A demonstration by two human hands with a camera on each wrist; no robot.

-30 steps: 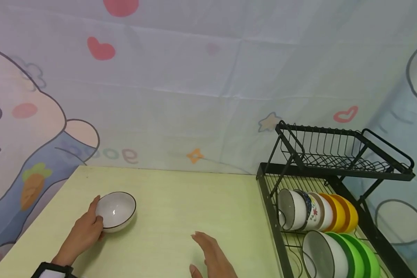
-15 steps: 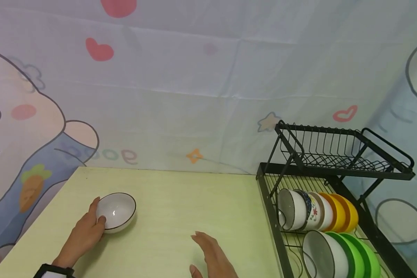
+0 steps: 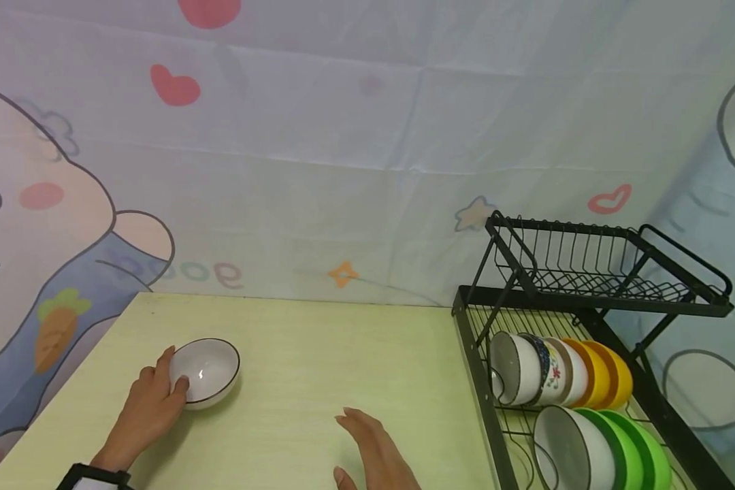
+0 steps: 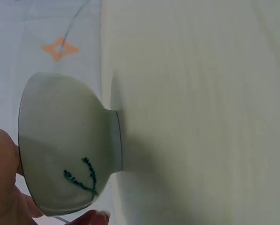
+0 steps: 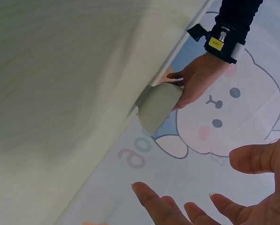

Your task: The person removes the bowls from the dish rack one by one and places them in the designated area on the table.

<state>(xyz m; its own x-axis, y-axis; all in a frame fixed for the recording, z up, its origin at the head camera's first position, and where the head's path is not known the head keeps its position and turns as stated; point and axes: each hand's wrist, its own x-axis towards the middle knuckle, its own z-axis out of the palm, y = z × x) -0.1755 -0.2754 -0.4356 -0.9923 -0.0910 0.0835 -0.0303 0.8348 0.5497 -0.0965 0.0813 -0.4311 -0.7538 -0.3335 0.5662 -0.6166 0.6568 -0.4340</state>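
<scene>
A white bowl with a dark rim sits upright at the left of the pale table. My left hand grips its left side, thumb over the rim. In the left wrist view the bowl shows a green sprig on its outer wall and its foot against the tabletop. Near the front middle, my right hand hovers with fingers apart and holds nothing. The right wrist view shows its spread fingers well away from the bowl.
On the right stands a black two-tier dish rack. Its lower tier carries a row of white, patterned and yellow bowls, with white and green dishes in front. A printed cloth hangs behind the table.
My left thumb has shifted slightly right, further over the bowl's rim, and the left fingers have adjusted a little. The bowl and my right hand have stayed nearly in place.
</scene>
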